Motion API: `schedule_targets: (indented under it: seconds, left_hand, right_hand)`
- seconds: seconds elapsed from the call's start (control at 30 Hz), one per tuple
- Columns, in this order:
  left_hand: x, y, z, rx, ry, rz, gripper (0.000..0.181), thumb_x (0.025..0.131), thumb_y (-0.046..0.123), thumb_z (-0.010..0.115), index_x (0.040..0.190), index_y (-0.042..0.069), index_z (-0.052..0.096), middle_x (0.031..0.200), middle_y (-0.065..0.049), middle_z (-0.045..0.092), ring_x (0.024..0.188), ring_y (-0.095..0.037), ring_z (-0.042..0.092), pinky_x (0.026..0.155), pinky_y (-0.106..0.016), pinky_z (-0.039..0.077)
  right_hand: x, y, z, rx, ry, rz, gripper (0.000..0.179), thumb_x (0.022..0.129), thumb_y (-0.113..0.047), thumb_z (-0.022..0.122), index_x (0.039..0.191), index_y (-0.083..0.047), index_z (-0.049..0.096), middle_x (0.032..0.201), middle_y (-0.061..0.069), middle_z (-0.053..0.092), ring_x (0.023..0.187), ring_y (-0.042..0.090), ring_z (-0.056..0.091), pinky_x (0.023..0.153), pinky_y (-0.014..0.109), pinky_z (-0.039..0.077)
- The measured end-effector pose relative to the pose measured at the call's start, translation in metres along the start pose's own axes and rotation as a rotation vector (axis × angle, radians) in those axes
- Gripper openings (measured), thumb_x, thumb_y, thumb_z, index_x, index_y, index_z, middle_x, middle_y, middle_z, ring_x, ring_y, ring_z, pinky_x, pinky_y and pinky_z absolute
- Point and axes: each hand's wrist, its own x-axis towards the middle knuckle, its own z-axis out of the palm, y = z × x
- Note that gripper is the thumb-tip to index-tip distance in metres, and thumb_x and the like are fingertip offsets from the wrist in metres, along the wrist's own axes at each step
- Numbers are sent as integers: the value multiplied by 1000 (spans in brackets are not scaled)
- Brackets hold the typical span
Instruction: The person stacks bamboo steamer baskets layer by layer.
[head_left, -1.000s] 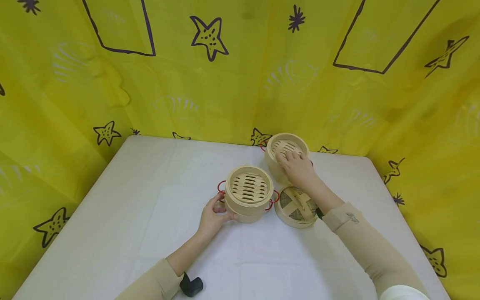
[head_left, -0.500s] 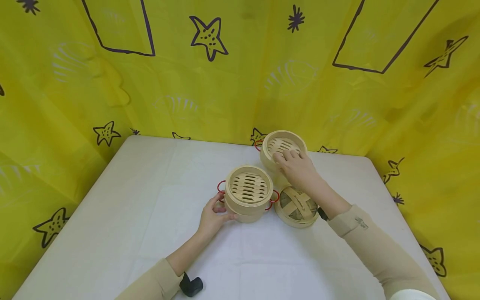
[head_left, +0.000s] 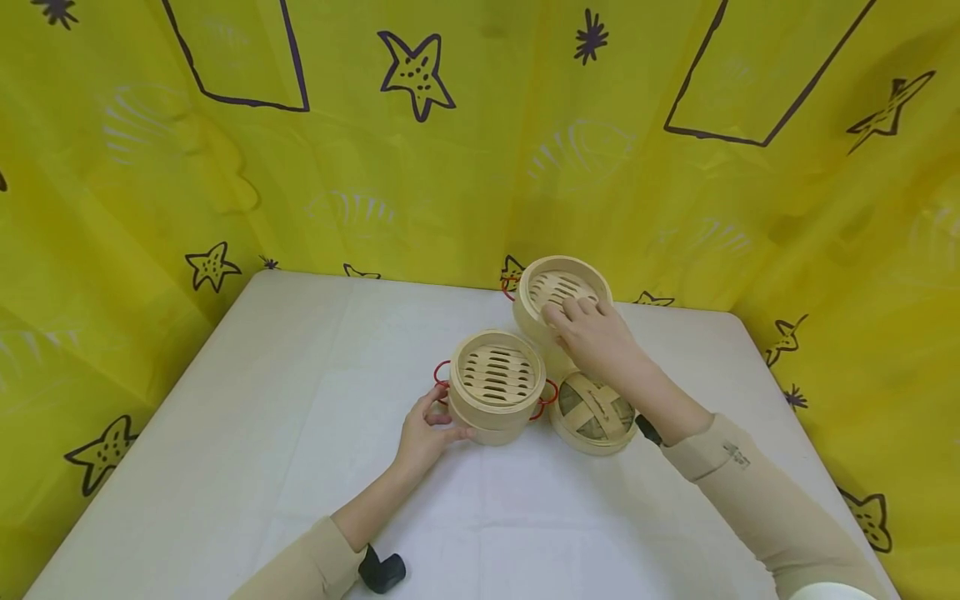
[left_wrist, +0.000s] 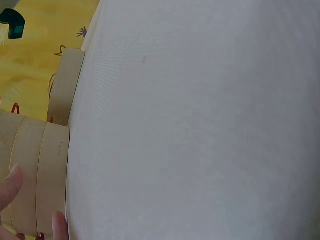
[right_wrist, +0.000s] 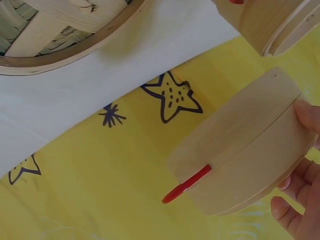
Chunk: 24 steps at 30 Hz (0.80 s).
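A stack of round bamboo steamer baskets [head_left: 491,423] with red handles and a slatted floor stands upright at the table's middle. My left hand [head_left: 424,435] holds its lower left side, thumb at the front, fingers near the red handle. Behind and to the right, my right hand [head_left: 603,337] grips the near right rim of another bamboo steamer basket [head_left: 558,287], thumb outside the wall. In the right wrist view this basket [right_wrist: 240,145] is tilted, its red handle [right_wrist: 187,184] sticking out. The woven bamboo steamer lid [head_left: 596,412] lies right of the stack, partly under my right forearm.
The white-covered table [head_left: 360,333] ends at a yellow curtain [head_left: 465,192] with star drawings close behind the held basket. A black wrist strap piece [head_left: 384,573] hangs by my left sleeve. The lid [left_wrist: 67,85] stands just beyond the stack in the left wrist view.
My right hand has moved the held steamer basket slightly up and to the left, and it tilts a little more. The left hand and the stack have stayed still.
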Motion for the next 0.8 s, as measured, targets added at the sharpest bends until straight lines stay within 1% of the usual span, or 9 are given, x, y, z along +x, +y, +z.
schedule_targets:
  seconds: [0.17, 0.3, 0.4, 0.57, 0.67, 0.8]
  left_hand:
    - [0, -1, 0, 9, 6, -6, 81, 62, 9, 83, 133, 3, 44, 127, -14, 48, 93, -29, 56, 67, -24, 50]
    - [1, -1, 0, 12, 6, -21, 83, 62, 10, 84, 134, 4, 43, 128, -12, 48, 93, -27, 56, 67, -25, 50]
    - [1, -1, 0, 5, 4, -29, 83, 62, 11, 84, 134, 6, 44, 129, -11, 48, 94, -27, 55, 68, -26, 50]
    - [1, 0, 0, 10, 0, -23, 83, 63, 9, 83, 135, 3, 42, 130, -14, 46, 95, -30, 55, 67, -25, 49]
    - [-1, 6, -1, 3, -3, -27, 83, 64, 6, 82, 135, 0, 41, 130, -16, 46, 96, -32, 55, 66, -24, 48]
    - [-8, 23, -3, -8, -6, -33, 79, 65, 0, 79, 133, -4, 41, 129, -20, 46, 96, -38, 54, 65, -24, 48]
  right_hand:
    - [0, -4, -9, 5, -1, -16, 33, 83, -18, 66, 106, -10, 43, 85, 8, 44, 81, 28, 46, 67, 35, 36]
    - [0, -9, -14, 8, 6, -41, 33, 83, -19, 67, 106, -10, 44, 84, 7, 44, 80, 26, 45, 62, 32, 34]
    - [0, -14, -17, 10, 19, -60, 35, 82, -19, 68, 107, -10, 45, 83, 7, 44, 79, 25, 45, 61, 31, 34]
    - [0, -24, -21, -3, 41, -88, 38, 79, -18, 71, 108, -10, 46, 84, 7, 46, 79, 25, 46, 62, 30, 36]
    - [0, -30, -25, -6, 26, -100, 39, 79, -18, 71, 109, -11, 47, 86, 7, 46, 81, 25, 46, 64, 31, 37]
    - [0, -37, -27, 1, -3, -110, 39, 79, -18, 71, 110, -12, 47, 87, 7, 46, 83, 24, 46, 64, 31, 37]
